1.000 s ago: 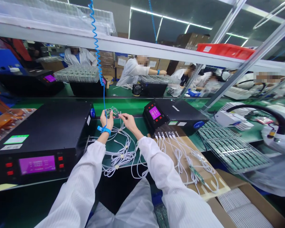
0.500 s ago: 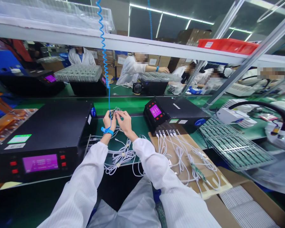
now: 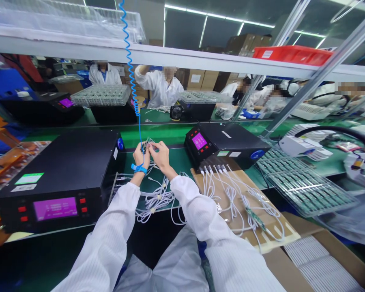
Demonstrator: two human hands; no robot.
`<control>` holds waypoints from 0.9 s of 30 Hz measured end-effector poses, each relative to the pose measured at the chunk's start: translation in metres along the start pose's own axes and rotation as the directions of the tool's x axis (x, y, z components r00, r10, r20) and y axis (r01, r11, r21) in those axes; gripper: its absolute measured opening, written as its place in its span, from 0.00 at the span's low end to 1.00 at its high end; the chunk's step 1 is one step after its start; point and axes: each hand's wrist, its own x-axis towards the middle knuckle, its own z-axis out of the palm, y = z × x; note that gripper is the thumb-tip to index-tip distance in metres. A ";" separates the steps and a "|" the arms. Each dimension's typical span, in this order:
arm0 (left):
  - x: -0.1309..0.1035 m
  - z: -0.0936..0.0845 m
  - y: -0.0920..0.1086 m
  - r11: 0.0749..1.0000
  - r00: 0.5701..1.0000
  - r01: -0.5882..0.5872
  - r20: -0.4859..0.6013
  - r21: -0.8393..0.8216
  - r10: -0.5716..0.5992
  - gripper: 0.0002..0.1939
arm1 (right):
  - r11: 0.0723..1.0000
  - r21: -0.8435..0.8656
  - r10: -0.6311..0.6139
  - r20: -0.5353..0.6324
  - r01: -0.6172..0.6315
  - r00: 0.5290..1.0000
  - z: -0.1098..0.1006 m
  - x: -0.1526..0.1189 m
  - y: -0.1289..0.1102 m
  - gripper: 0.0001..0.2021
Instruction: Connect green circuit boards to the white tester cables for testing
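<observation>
My left hand [image 3: 139, 157], with a blue wrist strap [image 3: 139, 168] tied to a coiled blue cord [image 3: 130, 69], is closed around a small green circuit board [image 3: 150, 140]. Against the same board, the fingertips of my right hand [image 3: 160, 155] are pinched together. My fingers cover much of the board, so its details cannot be made out. Just below both hands lies a tangle of white cables [image 3: 158, 198] on the green bench mat [image 3: 181, 158].
Black boxes with pink screens stand left [image 3: 61, 174] and right [image 3: 228, 140]. White cables plug into the right one, over a cardboard sheet [image 3: 231, 178]. Further right are a tray of boards [image 3: 307, 182] and an open carton [image 3: 280, 259]. A shelf [image 3: 182, 56] crosses overhead; co-workers sit opposite.
Both my hands stay together at the board, with barely any shift. Across the bench, a co-worker has drawn an arm back from a tray and raised the other arm.
</observation>
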 end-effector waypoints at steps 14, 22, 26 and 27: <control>-0.002 0.001 -0.008 0.995 0.997 -0.064 0.038 0.082 0.061 0.10 | 0.993 -0.023 -0.118 -0.018 0.118 0.993 0.000 0.000 0.004 0.10; -0.007 0.006 -0.011 0.995 0.998 -0.049 0.037 0.083 0.046 0.11 | 0.996 -0.051 -0.067 0.034 0.068 0.997 0.003 0.001 0.007 0.10; -0.007 0.007 -0.009 0.997 0.999 -0.028 0.035 0.076 0.025 0.10 | 0.998 -0.007 -0.059 0.041 0.060 0.997 0.003 0.003 0.009 0.09; -0.007 0.007 -0.009 0.997 0.999 -0.029 0.039 0.073 0.026 0.10 | 0.998 0.005 -0.057 0.030 0.057 0.998 0.002 0.003 0.009 0.08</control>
